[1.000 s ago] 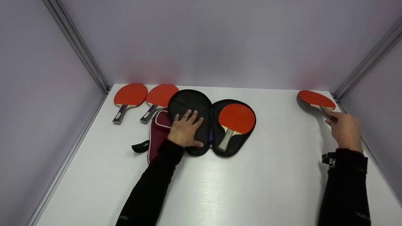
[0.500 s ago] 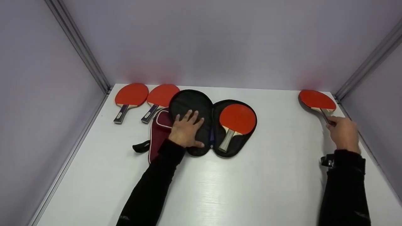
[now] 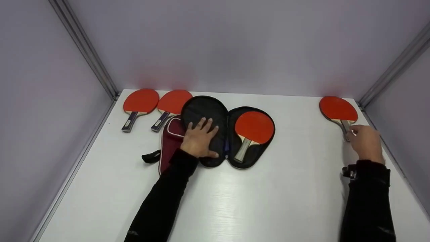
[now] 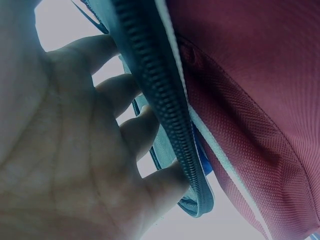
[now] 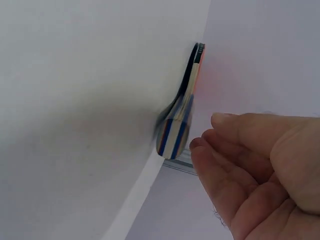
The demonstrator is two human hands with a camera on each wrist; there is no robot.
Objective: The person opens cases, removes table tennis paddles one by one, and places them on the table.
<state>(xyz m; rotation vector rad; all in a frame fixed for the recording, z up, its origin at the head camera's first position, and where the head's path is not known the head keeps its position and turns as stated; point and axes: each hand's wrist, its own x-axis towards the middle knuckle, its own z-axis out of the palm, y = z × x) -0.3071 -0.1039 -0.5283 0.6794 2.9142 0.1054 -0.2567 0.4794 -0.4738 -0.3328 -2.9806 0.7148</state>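
Note:
My left hand (image 3: 200, 139) rests with spread fingers on the bare half of an unzipped black paddle case (image 3: 203, 107). In the left wrist view its fingers lie over the zippered edge (image 4: 160, 90). A red table tennis paddle (image 3: 254, 127) with a pale handle lies in the case's right half. At the far right, another red paddle (image 3: 338, 109) lies on the table. Beside that paddle's handle (image 5: 172, 137) is my right hand (image 3: 366, 143), its fingers bent and holding nothing; the right wrist view shows a small gap between fingertips and handle.
Two more red paddles, one at the far left (image 3: 141, 101) and one beside it (image 3: 174, 102), lie by the back wall. A maroon bag (image 3: 169, 148) with a black strap (image 3: 151, 157) sits partly under the case. Walls enclose the white table (image 3: 285, 201) at back and sides.
The right hand has lowered the far-right paddle until it lies flat and has let go of its handle. The left hand has stayed on the case.

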